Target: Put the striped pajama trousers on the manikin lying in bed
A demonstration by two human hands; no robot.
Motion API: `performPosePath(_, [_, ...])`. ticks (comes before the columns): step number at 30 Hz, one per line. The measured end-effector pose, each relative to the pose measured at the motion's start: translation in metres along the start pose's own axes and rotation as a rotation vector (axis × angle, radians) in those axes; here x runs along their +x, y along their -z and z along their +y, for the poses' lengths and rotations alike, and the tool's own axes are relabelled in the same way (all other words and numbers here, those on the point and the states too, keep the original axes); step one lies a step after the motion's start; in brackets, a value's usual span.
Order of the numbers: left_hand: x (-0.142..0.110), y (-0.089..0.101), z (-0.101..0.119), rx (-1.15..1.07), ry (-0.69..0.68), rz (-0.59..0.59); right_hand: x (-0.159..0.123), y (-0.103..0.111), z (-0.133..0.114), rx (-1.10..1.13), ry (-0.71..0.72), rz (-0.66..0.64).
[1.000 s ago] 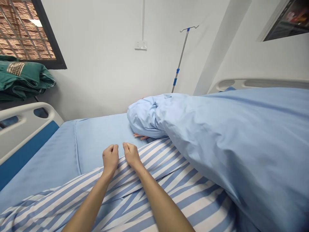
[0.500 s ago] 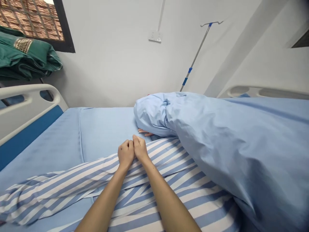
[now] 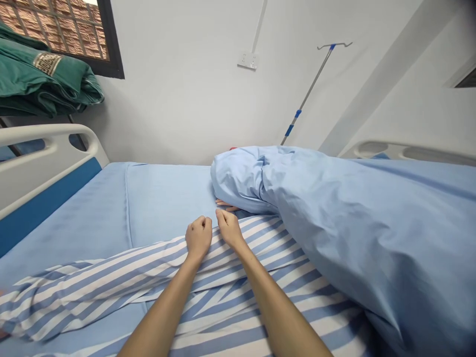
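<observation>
L hand (image 3: 199, 237) & R hand (image 3: 227, 226) slightly apart vs. 0.5 s ago, both clenched; from my end, contact w/ striped trouser leg (image 3: 148, 267) on bed (image 3: 163, 188) unclear. Step: prob. fist work over leg; next needs soft, even contact.

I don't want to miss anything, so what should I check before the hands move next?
1. Left hand closed into a fist: ok.
2. Right hand closed and apart from the left: ok.
3. Fists touching the striped pajama trousers: cannot tell.
4. Blue quilt clear of both fists: ok.
5. Lying person's hand fully uncovered: not ok, only fingers show.
6. IV pole hooks bare: ok.
</observation>
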State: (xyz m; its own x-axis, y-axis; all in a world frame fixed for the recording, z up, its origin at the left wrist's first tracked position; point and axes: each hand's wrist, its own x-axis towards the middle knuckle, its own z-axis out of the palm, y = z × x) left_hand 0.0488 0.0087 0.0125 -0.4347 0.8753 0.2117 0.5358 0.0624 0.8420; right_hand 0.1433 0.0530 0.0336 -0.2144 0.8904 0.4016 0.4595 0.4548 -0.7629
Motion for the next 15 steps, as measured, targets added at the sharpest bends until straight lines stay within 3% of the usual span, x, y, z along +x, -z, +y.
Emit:
performPosePath(4, [0.001,-0.001,0.001,-0.003,-0.024,0.007,-0.011,-0.004,0.012,-0.039,0.001,0.06])
performPosePath(11, [0.003,-0.002,0.005,-0.047,-0.011,-0.012,-0.007,0.0,0.012,0.071,-0.049,0.098])
performPosePath(15, [0.005,-0.003,0.036,-0.373,0.105,-0.062,-0.006,0.002,0.013,0.177,-0.069,0.115])
